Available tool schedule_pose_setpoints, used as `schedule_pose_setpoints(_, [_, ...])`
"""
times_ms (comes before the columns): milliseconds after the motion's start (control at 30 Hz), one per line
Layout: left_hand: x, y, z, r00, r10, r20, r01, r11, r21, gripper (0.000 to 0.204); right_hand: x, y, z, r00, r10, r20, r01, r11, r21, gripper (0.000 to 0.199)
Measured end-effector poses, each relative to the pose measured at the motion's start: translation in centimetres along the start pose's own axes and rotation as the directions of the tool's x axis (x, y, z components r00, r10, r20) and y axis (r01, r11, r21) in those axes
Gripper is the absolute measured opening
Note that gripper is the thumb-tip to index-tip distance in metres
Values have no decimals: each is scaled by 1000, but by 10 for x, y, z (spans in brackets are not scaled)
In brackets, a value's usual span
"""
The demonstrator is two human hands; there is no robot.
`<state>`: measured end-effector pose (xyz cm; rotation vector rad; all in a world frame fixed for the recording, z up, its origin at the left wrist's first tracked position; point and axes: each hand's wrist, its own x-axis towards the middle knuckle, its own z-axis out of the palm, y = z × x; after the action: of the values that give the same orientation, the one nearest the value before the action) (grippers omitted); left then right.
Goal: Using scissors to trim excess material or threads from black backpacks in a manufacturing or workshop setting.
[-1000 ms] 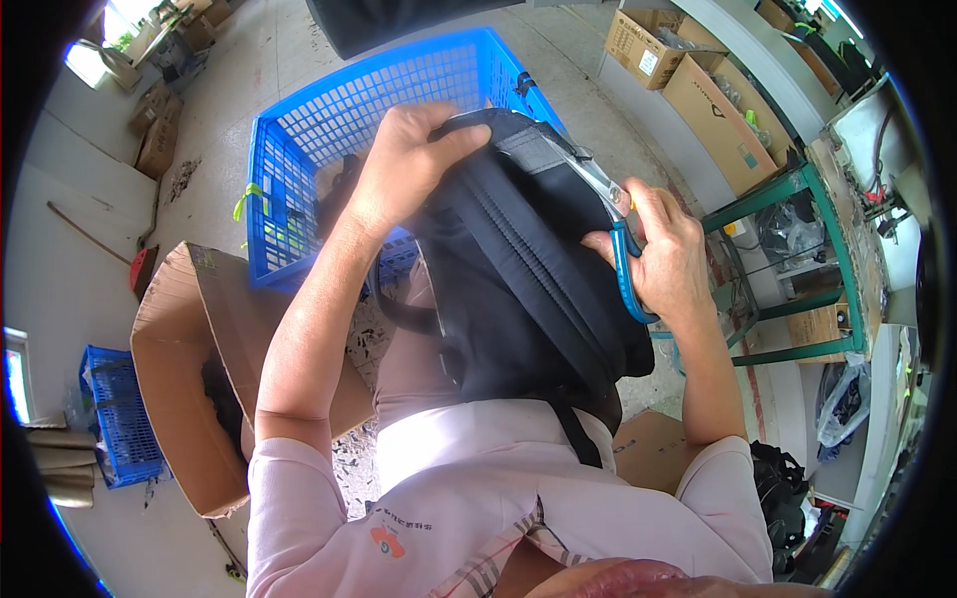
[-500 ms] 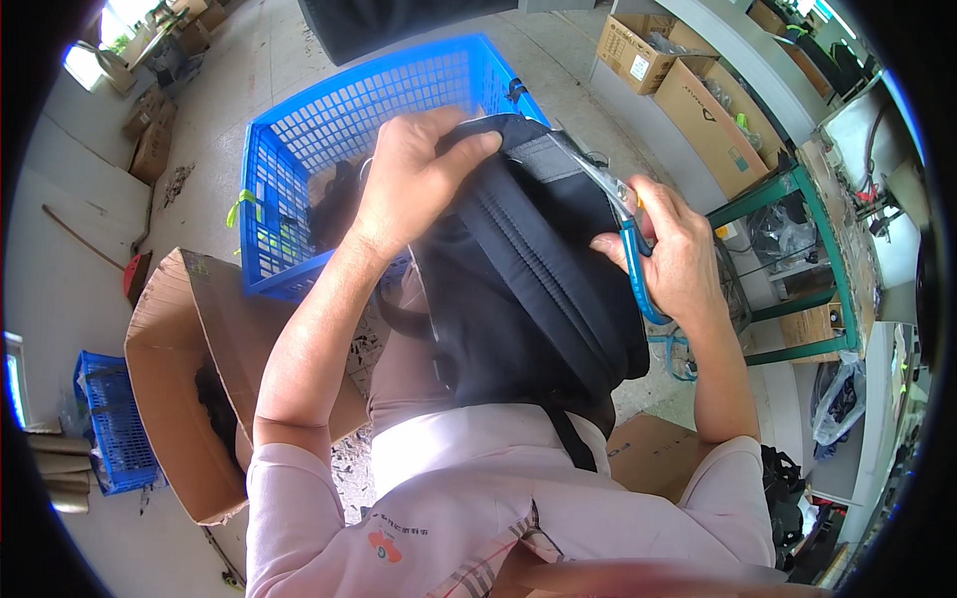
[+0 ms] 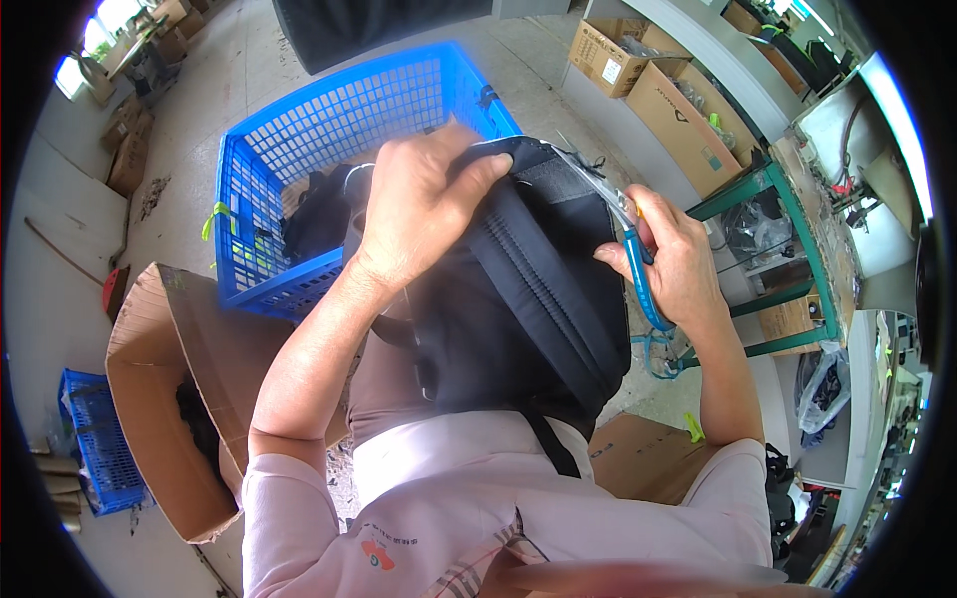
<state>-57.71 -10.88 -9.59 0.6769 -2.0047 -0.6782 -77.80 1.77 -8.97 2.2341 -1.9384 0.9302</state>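
A black backpack (image 3: 478, 329) with a padded, stitched strap rests against my front and lap. My left hand (image 3: 421, 194) pinches its upper edge, thumb on top and fingers behind the fabric. In my right hand (image 3: 666, 254) is a pair of scissors (image 3: 639, 261) with blue handles, held at the bag's right edge. The long metal blades point up and left along the top edge, spread a little. Whether a thread lies between them is too small to tell.
Beyond the bag stands a blue plastic basket (image 3: 231, 164) with dark items inside. An open cardboard box (image 3: 150, 399) is at the left, beside a smaller blue crate (image 3: 105, 439). To the right are a green-framed table (image 3: 797, 239) and cardboard boxes (image 3: 678, 125).
My view has turned slightly, so the surroundings sit further left. The bag's top edge and both hands are slightly lower; both holds are unchanged.
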Motion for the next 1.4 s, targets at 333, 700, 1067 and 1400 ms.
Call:
schedule_pose_setpoints(333, [-2,3,5,1000,-5,19,5,1000,-21,15,-4,15,-13,991,-110,74,113,993,-36,52])
schedule_pose_setpoints(700, [0,5,11,997,47,62,-47,999,11,16,-9,19,-19,990,-96,100,99,995,-21,52])
schedule_pose_setpoints(1067, [7,18,23,994,60,93,-60,998,0,20,6,7,14,982,171,-83,-86,790,607,44])
schedule_pose_setpoints(1400, [-52,-98,1,725,-607,325,619,368,-694,60,14,10,27,797,563,-220,34,321,947,54])
